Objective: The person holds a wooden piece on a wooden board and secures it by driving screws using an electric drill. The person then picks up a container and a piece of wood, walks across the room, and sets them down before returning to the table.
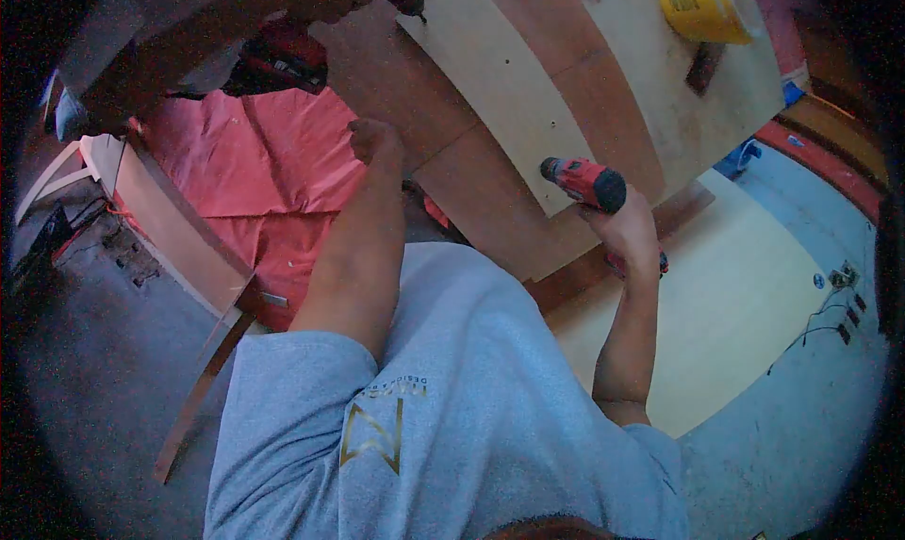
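By the worktop's (514, 224) near edge, the right hand (630, 225) wraps its fingers round a drill (590, 184), probably for control; the left hand (379, 144) curls, contents unclear.

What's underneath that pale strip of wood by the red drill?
Brown panelling shows along both sides of the pale strip, so it probably continues underneath. Whatever lies directly beneath is covered; the red drill in the right hand also hides part of the strip's edge.

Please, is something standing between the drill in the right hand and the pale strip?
Nothing visible does: the drill, gripped in the right hand, shows over the pale strip. Whether it touches, I cannot tell.
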Demonstrator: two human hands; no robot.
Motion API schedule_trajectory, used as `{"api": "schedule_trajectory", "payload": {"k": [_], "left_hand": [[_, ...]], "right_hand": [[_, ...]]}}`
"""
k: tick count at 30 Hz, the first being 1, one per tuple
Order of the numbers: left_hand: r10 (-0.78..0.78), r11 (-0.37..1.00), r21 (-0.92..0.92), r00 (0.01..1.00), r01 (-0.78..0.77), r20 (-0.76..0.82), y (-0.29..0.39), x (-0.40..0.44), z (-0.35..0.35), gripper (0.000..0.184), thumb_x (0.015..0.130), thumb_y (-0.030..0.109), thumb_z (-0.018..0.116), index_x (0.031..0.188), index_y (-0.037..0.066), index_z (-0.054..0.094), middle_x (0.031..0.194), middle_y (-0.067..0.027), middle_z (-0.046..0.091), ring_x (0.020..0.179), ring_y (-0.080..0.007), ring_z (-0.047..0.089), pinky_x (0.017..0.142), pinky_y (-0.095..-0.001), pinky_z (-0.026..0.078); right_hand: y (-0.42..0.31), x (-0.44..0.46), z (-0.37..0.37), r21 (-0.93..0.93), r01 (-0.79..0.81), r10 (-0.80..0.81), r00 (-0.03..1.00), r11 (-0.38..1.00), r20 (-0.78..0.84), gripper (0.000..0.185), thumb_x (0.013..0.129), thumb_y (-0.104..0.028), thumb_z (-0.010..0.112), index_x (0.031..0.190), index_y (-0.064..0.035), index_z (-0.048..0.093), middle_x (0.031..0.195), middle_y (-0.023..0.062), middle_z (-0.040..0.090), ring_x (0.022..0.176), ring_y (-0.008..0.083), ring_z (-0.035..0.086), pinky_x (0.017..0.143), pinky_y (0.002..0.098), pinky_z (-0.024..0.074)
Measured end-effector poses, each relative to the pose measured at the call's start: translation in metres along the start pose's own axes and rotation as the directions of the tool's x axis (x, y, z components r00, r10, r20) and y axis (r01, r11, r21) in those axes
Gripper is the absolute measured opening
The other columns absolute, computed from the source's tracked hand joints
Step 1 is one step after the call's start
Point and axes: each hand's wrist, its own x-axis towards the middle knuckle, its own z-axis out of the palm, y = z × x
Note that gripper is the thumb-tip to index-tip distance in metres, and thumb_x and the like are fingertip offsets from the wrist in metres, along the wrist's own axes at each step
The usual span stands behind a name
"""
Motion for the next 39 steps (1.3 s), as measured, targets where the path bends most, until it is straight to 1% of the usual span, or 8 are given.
{"api": "schedule_trajectory", "payload": {"k": [7,9,18,24,26,32,35,39], "left_hand": [[-0.014,0.998,0.069,1.000,0.013,0.013,-0.003,0.010,0.011,0.030,0.100,0.016,0.051,0.126,0.001,0.053,0.111,-0.0211,0.072,0.095,-0.0359,0.075,0.075,-0.0467,0.064],[-0.048,0.997,0.065,0.999,0.049,-0.017,-0.003,0.018,0.021,0.029,0.100,0.018,0.052,0.125,0.002,0.054,0.110,-0.0197,0.073,0.093,-0.0346,0.076,0.073,-0.0454,0.064],[-0.034,0.984,0.171,0.998,0.042,-0.048,-0.011,0.040,0.050,0.024,0.099,0.020,0.054,0.120,0.009,0.057,0.102,-0.0132,0.074,0.083,-0.0290,0.077,0.063,-0.0432,0.064],[-0.121,0.991,0.045,0.983,0.128,-0.135,-0.025,0.057,0.084,0.026,0.096,0.023,0.057,0.117,0.007,0.059,0.102,-0.0142,0.074,0.089,-0.0306,0.076,0.067,-0.0459,0.063],[0.208,0.966,0.222,0.904,-0.130,-0.374,-0.041,0.066,0.113,0.032,0.095,0.024,0.059,0.120,0.005,0.059,0.103,-0.0155,0.074,0.090,-0.0321,0.076,0.068,-0.0476,0.063],[-0.041,0.982,0.174,0.985,0.070,-0.167,-0.012,0.039,0.058,0.057,0.094,0.023,0.059,0.142,-0.005,0.045,0.101,-0.0182,0.072,0.084,-0.0333,0.075,0.065,-0.0474,0.062],[-0.029,0.992,0.119,0.999,0.034,-0.038,-0.013,0.033,0.046,0.064,0.096,0.021,0.057,0.149,-0.007,0.036,0.102,-0.0209,0.071,0.084,-0.0348,0.075,0.066,-0.0479,0.063],[0.109,0.984,0.158,0.983,-0.086,-0.145,-0.029,0.052,0.076,0.063,0.098,0.020,0.054,0.150,-0.007,0.033,0.105,-0.0235,0.071,0.088,-0.0371,0.075,0.067,-0.0487,0.063]], "right_hand": [[-0.011,-0.002,-0.005,-0.038,-0.073,0.074,0.997,0.997,0.026,0.044,0.075,-0.018,0.084,0.117,-0.0096,0.072,0.107,0.0180,0.074,0.102,0.0351,0.072,0.089,0.0406,0.0541],[-0.002,-0.001,0.000,-0.016,0.008,-0.008,1.000,1.000,-0.002,0.049,0.072,-0.035,0.087,0.105,-0.0030,0.072,0.102,0.0220,0.074,0.100,0.0410,0.070,0.087,0.0494,0.0557],[-0.003,0.000,-0.001,0.000,0.006,-0.006,1.000,1.000,0.003,0.044,0.074,-0.030,0.083,0.105,-0.0003,0.071,0.103,0.0246,0.073,0.102,0.0422,0.069,0.088,0.0495,0.0550],[-0.002,-0.001,-0.001,-0.003,0.045,-0.045,0.999,0.999,-0.002,0.044,0.073,-0.032,0.085,0.104,-0.0026,0.073,0.102,0.0239,0.073,0.100,0.0419,0.070,0.087,0.0492,0.0553],[-0.009,-0.002,-0.006,0.000,0.043,-0.043,0.999,0.999,0.006,0.044,0.073,-0.032,0.086,0.104,-0.0033,0.073,0.102,0.0238,0.073,0.100,0.0419,0.070,0.087,0.0490,0.0554],[-0.005,-0.002,-0.002,0.022,0.073,-0.072,0.997,0.997,-0.022,0.046,0.072,-0.033,0.087,0.105,-0.0042,0.073,0.101,0.0237,0.073,0.099,0.0421,0.070,0.086,0.0490,0.0559],[-0.004,-0.002,-0.002,-0.010,0.050,-0.050,0.999,0.999,-0.020,0.048,0.071,-0.035,0.088,0.104,-0.0027,0.073,0.100,0.0242,0.073,0.099,0.0419,0.070,0.087,0.0494,0.0562],[0.002,0.000,0.001,-0.007,0.043,-0.044,0.999,0.999,-0.029,0.052,0.068,-0.038,0.090,0.101,-0.0011,0.073,0.100,0.0247,0.074,0.099,0.0417,0.071,0.088,0.0494,0.0565]]}}
